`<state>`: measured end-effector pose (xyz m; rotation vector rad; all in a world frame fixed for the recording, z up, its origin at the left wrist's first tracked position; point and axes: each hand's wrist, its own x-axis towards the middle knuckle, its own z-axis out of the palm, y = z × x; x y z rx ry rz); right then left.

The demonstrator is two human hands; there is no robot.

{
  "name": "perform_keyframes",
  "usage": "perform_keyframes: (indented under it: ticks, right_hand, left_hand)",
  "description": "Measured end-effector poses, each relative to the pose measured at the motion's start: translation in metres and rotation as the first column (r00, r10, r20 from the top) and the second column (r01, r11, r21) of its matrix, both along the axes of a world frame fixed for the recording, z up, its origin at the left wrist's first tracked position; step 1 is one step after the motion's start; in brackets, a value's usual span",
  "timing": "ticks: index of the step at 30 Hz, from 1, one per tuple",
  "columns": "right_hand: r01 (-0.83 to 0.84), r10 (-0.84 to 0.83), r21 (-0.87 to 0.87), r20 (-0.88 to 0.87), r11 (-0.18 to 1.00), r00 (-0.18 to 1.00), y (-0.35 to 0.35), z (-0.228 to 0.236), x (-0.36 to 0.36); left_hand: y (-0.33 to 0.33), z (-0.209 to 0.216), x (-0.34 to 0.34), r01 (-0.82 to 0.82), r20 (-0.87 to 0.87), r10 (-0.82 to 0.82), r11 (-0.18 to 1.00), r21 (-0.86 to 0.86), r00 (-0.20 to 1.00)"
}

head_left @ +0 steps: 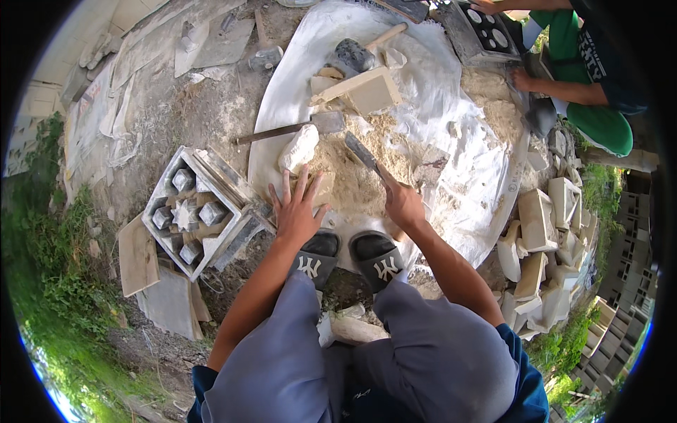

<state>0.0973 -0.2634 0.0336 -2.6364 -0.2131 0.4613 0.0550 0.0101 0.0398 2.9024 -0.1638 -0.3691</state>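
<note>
My left hand (300, 215) lies with its fingers spread, palm down, over a pale stone piece (326, 185) that it partly hides. My right hand (404, 206) is closed round the handle of a flat metal blade (361, 151), a broad knife-like tool angled up and to the left. Sandy tan crumbs and powder (381, 137) lie around the blade. Just beyond my left fingertips sits a rough white stone chunk (300, 146). A hammer-like tool with a blocky metal head (328, 123) rests behind that chunk, its long handle pointing left.
A white sheet (451, 92) holds a tan block (370, 92) and a dark-headed mallet (355, 55). Left stands a patterned mold (187, 215) beside boards (139, 257). Pale blocks (537, 218) are piled right. Upper right, another person's hand (522, 80) is near a mold (486, 32).
</note>
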Motion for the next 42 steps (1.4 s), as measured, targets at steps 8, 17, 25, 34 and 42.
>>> perform_keyframes:
  ticks: [8, 17, 25, 34, 42]
  right_hand:
    - [0.062, -0.062, 0.000, -0.099, 0.998, 0.993, -0.005, -0.012, -0.012]
    - [0.058, -0.060, -0.020, -0.081, 0.998, 0.995, -0.002, -0.005, -0.014]
    - [0.092, -0.154, 0.279, 0.206, 0.956, 0.966, -0.007, -0.006, -0.024]
    - [0.069, -0.120, 0.259, 0.187, 0.963, 0.975, 0.002, -0.003, -0.009]
    - [0.060, -0.096, 0.220, 0.160, 0.974, 0.982, 0.008, 0.000, -0.007]
  left_hand:
    - [-0.002, -0.001, 0.002, 0.012, 0.043, -0.012, 1.000, 0.002, 0.999]
    - [-0.001, -0.003, 0.001, 0.014, 0.062, -0.015, 1.000, 0.011, 0.998]
    - [-0.005, -0.001, 0.004, 0.022, 0.075, -0.021, 1.000, -0.012, 0.997]
    - [-0.003, -0.001, 0.003, 0.014, 0.056, -0.013, 1.000, -0.013, 0.998]
    - [-0.001, 0.001, 0.002, 0.014, 0.050, -0.014, 1.000, 0.013, 0.999]
